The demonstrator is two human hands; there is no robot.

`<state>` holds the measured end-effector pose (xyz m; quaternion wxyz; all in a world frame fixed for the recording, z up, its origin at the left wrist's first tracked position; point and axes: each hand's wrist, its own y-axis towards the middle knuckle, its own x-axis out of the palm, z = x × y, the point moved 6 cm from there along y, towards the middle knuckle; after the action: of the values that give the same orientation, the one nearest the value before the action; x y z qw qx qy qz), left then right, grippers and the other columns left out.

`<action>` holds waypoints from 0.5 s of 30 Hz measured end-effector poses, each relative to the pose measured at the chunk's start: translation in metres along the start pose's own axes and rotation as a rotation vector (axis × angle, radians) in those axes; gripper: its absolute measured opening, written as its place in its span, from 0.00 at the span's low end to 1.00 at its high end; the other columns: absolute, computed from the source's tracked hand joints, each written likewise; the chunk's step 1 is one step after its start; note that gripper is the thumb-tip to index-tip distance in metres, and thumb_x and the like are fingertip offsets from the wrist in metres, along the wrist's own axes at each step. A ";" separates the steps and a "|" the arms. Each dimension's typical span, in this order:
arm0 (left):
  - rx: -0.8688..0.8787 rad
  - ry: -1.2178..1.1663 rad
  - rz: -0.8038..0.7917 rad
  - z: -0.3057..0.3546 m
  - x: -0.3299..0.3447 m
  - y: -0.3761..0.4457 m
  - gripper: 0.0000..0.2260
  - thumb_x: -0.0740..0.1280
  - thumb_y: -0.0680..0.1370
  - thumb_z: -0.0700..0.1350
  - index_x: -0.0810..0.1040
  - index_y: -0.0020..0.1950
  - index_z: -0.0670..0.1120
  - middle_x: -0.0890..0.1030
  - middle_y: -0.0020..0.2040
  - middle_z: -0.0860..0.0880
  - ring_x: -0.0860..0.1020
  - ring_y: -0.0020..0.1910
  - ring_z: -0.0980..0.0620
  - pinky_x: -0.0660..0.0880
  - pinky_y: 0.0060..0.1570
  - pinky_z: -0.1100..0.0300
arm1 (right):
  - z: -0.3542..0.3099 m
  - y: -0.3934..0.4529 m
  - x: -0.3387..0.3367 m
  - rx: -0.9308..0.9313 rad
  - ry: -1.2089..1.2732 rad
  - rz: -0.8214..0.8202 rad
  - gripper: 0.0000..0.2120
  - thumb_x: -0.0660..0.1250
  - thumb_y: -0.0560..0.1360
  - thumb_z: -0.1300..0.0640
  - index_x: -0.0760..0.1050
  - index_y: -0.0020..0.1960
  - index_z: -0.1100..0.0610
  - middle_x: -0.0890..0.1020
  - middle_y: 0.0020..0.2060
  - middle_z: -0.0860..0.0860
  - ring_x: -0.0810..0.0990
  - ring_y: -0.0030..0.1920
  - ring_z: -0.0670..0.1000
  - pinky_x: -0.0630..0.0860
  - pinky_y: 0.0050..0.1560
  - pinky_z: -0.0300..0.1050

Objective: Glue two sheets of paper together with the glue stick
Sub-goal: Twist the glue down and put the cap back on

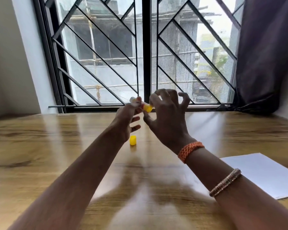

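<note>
Hands (128,117) (166,117), two, fingers grasping one glue stick (142,105); one cap (133,140), one paper (263,173)

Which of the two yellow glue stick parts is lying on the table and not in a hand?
The loose yellow cap, alone on the wooden table below the hands. The other yellow part is the glue stick's end, held up between both hands.
</note>
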<state>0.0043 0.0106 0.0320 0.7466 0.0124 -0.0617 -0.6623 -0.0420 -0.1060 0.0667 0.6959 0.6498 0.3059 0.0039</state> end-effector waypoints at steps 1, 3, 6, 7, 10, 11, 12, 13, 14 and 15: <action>-0.009 -0.023 -0.011 0.000 0.001 -0.001 0.11 0.61 0.77 0.53 0.77 0.39 0.51 0.78 0.51 0.52 0.73 0.55 0.51 0.69 0.42 0.57 | 0.007 0.000 0.005 0.117 0.102 -0.072 0.10 0.69 0.70 0.46 0.73 0.45 0.52 0.78 0.48 0.49 0.72 0.55 0.53 0.55 0.53 0.49; -0.008 -0.069 -0.033 0.001 0.003 -0.002 0.09 0.59 0.78 0.47 0.78 0.42 0.50 0.77 0.52 0.52 0.71 0.55 0.52 0.68 0.42 0.58 | 0.021 -0.006 0.023 0.457 0.547 -0.341 0.12 0.68 0.71 0.43 0.74 0.43 0.51 0.79 0.44 0.48 0.73 0.51 0.51 0.60 0.49 0.47; 0.011 -0.101 -0.068 0.003 0.004 -0.003 0.12 0.57 0.78 0.42 0.79 0.54 0.49 0.77 0.49 0.53 0.70 0.52 0.54 0.67 0.42 0.59 | 0.018 -0.026 0.044 0.900 1.174 -0.730 0.14 0.67 0.73 0.42 0.78 0.45 0.53 0.81 0.44 0.48 0.77 0.48 0.50 0.71 0.46 0.47; 0.013 -0.104 -0.085 0.003 0.006 -0.003 0.13 0.57 0.79 0.41 0.78 0.58 0.48 0.77 0.51 0.52 0.70 0.52 0.54 0.67 0.43 0.59 | 0.018 -0.029 0.048 0.943 1.209 -0.765 0.14 0.67 0.73 0.42 0.78 0.46 0.53 0.81 0.45 0.48 0.77 0.49 0.50 0.72 0.47 0.46; 0.019 -0.099 -0.114 0.004 0.008 -0.004 0.11 0.56 0.79 0.40 0.77 0.53 0.50 0.76 0.52 0.51 0.69 0.55 0.52 0.67 0.43 0.59 | 0.019 -0.028 0.049 0.944 1.237 -0.702 0.12 0.67 0.74 0.45 0.78 0.49 0.53 0.81 0.45 0.48 0.76 0.49 0.49 0.72 0.44 0.44; 0.021 -0.093 -0.119 0.005 0.007 -0.004 0.10 0.57 0.79 0.40 0.77 0.49 0.50 0.77 0.49 0.51 0.70 0.54 0.52 0.67 0.43 0.58 | 0.018 -0.027 0.049 0.939 1.254 -0.692 0.12 0.67 0.74 0.44 0.78 0.48 0.53 0.81 0.44 0.47 0.76 0.48 0.48 0.72 0.44 0.44; 0.025 -0.089 -0.125 0.005 0.007 -0.003 0.09 0.57 0.78 0.40 0.76 0.46 0.50 0.77 0.46 0.52 0.70 0.53 0.52 0.67 0.44 0.58 | 0.016 -0.027 0.049 0.938 1.269 -0.698 0.13 0.67 0.74 0.42 0.78 0.46 0.52 0.81 0.43 0.47 0.77 0.48 0.48 0.72 0.44 0.44; 0.030 -0.089 -0.132 0.006 0.007 -0.002 0.10 0.57 0.78 0.41 0.76 0.43 0.50 0.77 0.44 0.52 0.71 0.51 0.53 0.67 0.44 0.58 | 0.015 -0.027 0.048 0.944 1.280 -0.710 0.13 0.66 0.73 0.41 0.78 0.44 0.51 0.81 0.43 0.47 0.77 0.47 0.48 0.72 0.44 0.44; 0.033 -0.092 -0.138 0.005 0.006 -0.002 0.10 0.57 0.79 0.41 0.76 0.42 0.50 0.77 0.43 0.52 0.71 0.50 0.53 0.67 0.44 0.58 | 0.015 -0.028 0.048 0.951 1.288 -0.716 0.14 0.65 0.74 0.41 0.77 0.43 0.51 0.81 0.43 0.46 0.77 0.47 0.48 0.72 0.45 0.45; 0.034 -0.091 -0.141 0.005 0.007 -0.001 0.10 0.57 0.79 0.42 0.76 0.43 0.50 0.77 0.43 0.53 0.71 0.50 0.54 0.67 0.44 0.58 | 0.015 -0.028 0.049 0.955 1.293 -0.705 0.13 0.66 0.74 0.41 0.77 0.45 0.51 0.80 0.43 0.46 0.76 0.47 0.48 0.71 0.45 0.45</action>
<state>0.0034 0.0044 0.0373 0.6940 -0.0006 -0.1058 -0.7121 -0.0070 -0.1045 0.0203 0.0006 0.6099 0.7920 0.0276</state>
